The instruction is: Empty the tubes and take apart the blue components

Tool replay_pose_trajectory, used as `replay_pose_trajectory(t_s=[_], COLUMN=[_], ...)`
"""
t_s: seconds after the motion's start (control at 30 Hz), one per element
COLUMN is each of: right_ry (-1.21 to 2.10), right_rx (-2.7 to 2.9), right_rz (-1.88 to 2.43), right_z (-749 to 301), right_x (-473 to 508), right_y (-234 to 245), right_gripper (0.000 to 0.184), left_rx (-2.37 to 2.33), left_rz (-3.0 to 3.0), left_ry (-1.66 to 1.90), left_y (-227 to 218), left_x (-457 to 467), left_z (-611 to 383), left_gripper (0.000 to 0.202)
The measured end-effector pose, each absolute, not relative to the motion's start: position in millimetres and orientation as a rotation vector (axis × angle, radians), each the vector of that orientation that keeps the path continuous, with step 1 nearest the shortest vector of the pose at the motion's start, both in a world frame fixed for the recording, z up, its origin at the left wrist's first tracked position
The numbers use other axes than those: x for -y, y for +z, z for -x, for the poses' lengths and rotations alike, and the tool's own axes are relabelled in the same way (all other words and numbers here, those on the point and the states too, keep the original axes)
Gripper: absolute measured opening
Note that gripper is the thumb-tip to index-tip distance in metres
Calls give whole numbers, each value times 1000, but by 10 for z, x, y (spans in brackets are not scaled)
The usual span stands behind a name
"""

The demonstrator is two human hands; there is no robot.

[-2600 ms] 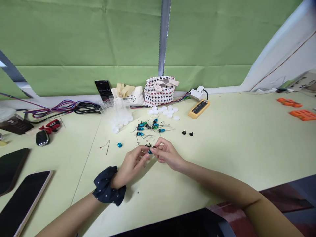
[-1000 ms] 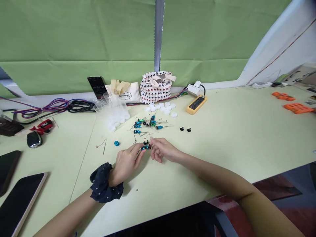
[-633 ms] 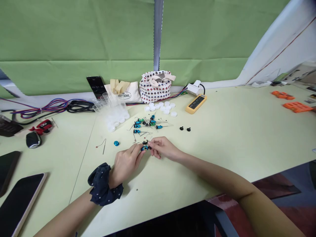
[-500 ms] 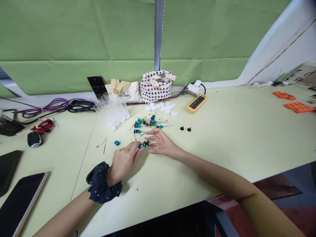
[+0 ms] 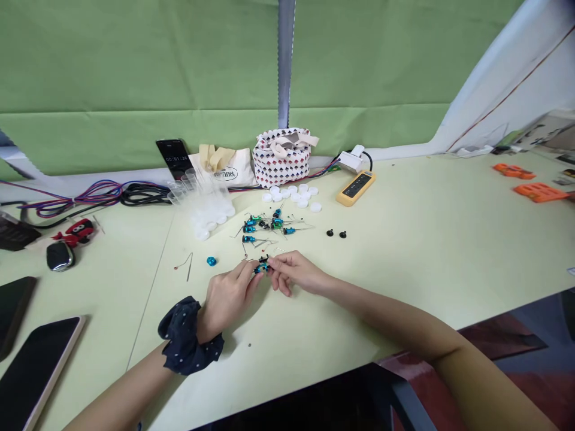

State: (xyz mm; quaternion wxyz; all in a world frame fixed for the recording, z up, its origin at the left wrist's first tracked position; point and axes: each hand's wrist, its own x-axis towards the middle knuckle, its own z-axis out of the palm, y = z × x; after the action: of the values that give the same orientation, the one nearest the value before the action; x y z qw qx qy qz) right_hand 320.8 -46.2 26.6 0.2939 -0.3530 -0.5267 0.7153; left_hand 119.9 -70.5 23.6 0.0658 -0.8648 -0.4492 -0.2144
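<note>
Tabletop [image 5: 413,251] and cables [image 5: 142,195] suggest a workspace (indoors).

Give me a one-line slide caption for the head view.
Left hand holding a small blue-and-black part, right hand at its other end, similar parts scattered beyond.

Right of one diamond-patterned bag [image 5: 282,164], two orange plates [image 5: 539,192]; in front, one left hand [image 5: 228,294], one right hand [image 5: 300,272], one blue cap [image 5: 211,261], two black flanged parts [image 5: 343,234], at least ten white caps [image 5: 302,203].

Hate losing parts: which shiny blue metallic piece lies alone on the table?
The squat, round blue piece beyond the left hand; the other blue pieces are held or clustered together.
</note>
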Motion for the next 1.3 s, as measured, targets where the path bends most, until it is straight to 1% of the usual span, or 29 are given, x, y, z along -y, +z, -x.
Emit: replay_pose_trajectory(t_s=[0.03, 0.07, 0.13, 0.17, 0.2, 0.27, 0.33, 0.4, 0.43, 0.47, 0.5, 0.53, 0.6, 0.63, 0.73, 0.77, 0.83, 0.87, 0.97, 1.07, 1.2, 1.3], right_ry=[1832, 1747, 1659, 1678, 1725, 1818, 1804, 1702, 1662, 1647, 1662, 1707, 1822, 1852, 1748, 1693, 1664, 1696, 1815, 1769, 1630, 1473], right_rx=[1432, 1442, 1424, 1414, 1411, 1418, 1442, 1440, 1419, 1390, 1360, 1338, 1333, 1350, 1392, 1387, 1364, 1358, 1353, 1399, 1484, 1669], right_rz=[888, 839, 810, 839, 891, 1010, 1042, 943, 877, 830, 817, 840, 942, 979, 914, 865, 831, 856, 982, 985, 874, 808], right_z=[-3208, -3210, -3219, -3222, -3224, -3223, -3223, -3229, -3233, -3234, -3232, -3226, -3206, -3195, -3181, -3183, -3184, -3180, -3146, -3114, -3156, -3224], right_x=[470, 474, 470, 463, 455, 441, 434, 431, 430, 427, 422, 416, 405, 402, 408, 414, 425, 427, 421, 410, 415, 420], right_y=[269, 272, 270, 262, 251, 229, 224, 239, 247, 251, 248, 237, 203, 187, 184, 197, 223, 227, 191, 130, 117, 153], right_gripper=[39, 43, 74, 80, 73, 47, 43, 35, 41, 54, 63, 63, 46, 42, 39, 46, 71, 73, 43, 42, 33, 24], left_rx=[1359, 1369, 1384, 1381, 1372, 1355, 1363, 1406, 1429, 1444, 1449, 1442, 1411, 1401, 1426, 1441, 1452, 1444, 1427, 1450, 1541, 1632], left_rz=[2605, 2595, 2586, 2591, 2602, 2624, 2623, 2597, 2582, 2574, 2575, 2585, 2618, 2630, 2623, 2613, 2608, 2618, 2663, 2699, 2768, 2882], left_ry=[-648, -650, -648, -647, -646, -649, -654, -650, -645, -639, -630, -622, -615, -618, -627, -629, -638, -639, -624, -614, -678, -703], left_y=[237, 237, 234, 231, 227, 219, 212, 205, 202, 198, 194, 188, 176, 171, 165, 166, 169, 170, 170, 180, 228, 263], left_x=[704, 703, 703, 703, 704, 707, 708, 703, 700, 696, 693, 689, 685, 683, 679, 677, 676, 675, 674, 674, 676, 672], left_z=[-1198, -1198, -1197, -1198, -1199, -1199, -1193, -1180, -1174, -1170, -1169, -1170, -1178, -1183, -1190, -1189, -1184, -1182, -1184, -1197, -1209, -1199], left_gripper=[25, 24, 24, 24, 24, 24, 24, 25, 25, 26, 26, 25, 25, 25, 25, 25, 25, 25, 25, 26, 27, 27])
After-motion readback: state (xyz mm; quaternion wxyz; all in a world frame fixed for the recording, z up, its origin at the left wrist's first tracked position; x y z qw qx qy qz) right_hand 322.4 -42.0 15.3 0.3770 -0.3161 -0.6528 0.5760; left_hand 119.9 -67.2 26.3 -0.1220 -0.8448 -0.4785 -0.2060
